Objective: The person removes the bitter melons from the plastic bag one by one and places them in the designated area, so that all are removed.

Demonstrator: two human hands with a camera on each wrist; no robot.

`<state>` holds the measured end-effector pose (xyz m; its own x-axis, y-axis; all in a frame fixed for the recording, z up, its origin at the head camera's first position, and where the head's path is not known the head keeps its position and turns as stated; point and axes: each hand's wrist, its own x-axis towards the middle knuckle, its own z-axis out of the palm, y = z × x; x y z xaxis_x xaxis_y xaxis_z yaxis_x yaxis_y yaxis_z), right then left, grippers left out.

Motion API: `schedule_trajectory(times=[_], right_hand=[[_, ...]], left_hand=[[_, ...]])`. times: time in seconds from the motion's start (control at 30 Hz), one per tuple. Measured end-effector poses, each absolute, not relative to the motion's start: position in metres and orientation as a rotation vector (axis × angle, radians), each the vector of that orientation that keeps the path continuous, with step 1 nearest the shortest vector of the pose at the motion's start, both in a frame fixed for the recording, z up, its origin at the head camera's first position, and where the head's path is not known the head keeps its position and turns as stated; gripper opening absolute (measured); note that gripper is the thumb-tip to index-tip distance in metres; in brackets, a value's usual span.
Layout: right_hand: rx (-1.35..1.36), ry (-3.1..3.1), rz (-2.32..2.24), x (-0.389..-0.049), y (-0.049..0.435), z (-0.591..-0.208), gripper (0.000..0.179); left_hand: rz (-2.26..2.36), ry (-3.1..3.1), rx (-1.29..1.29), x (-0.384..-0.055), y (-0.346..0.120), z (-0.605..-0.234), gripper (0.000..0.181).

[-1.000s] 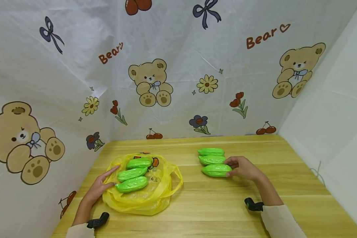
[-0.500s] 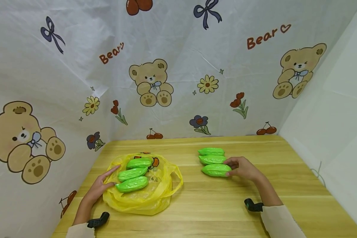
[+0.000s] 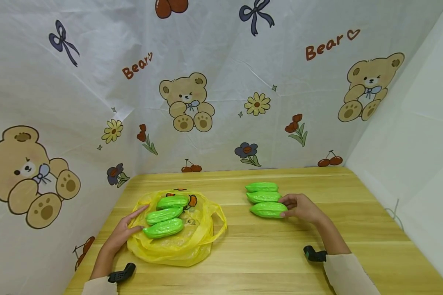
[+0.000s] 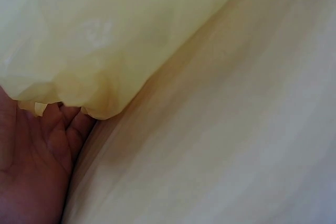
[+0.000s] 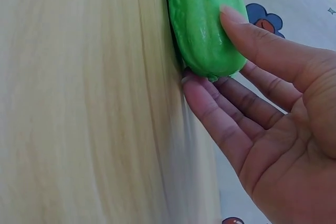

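My left hand (image 3: 122, 232) lies at the left side of a yellow plastic bag (image 3: 177, 256), its index finger and thumb stretched over the rim. The left wrist view shows the bag's film (image 4: 94, 40) covering the fingertips. Inside the bag, three green ridged bitter melons (image 3: 164, 228) lie side by side. To the right, three more lie in a row on the table. My right hand (image 3: 302, 209) pinches the right end of the nearest bitter melon (image 3: 267, 209) between thumb and fingers. That grip on the blunt end of the bitter melon (image 5: 207, 30) shows up close in the right wrist view.
The wooden table (image 3: 251, 262) meets a white cloth (image 3: 225, 135) printed with bears and flowers at the back and left. A pale wall (image 3: 409, 143) stands on the right. One bag handle (image 3: 221, 223) loops out toward the table's middle.
The three bitter melons on the table have shifted very slightly toward the back, my right hand's fingers staying on the nearest one. My left hand and the bag look unmoved.
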<state>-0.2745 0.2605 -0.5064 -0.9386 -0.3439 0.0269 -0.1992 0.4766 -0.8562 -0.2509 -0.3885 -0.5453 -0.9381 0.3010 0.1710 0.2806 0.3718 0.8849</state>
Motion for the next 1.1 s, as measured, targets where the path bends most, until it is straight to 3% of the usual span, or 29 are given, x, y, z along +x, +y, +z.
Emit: schedule_trajectory(times=[0.8,1.1], right_hand=[[-0.493,2.592,-1.446,-0.275,0.263,-0.507,0.044],[-0.445,2.747,-1.348,-0.269,0.261,-0.488,0.033]], left_hand=[[1.654,2.596,0.583,-0.252,-0.389,-0.545,0.066],[1.647,2.598,0.578,-0.251,-0.389,-0.544,0.066]])
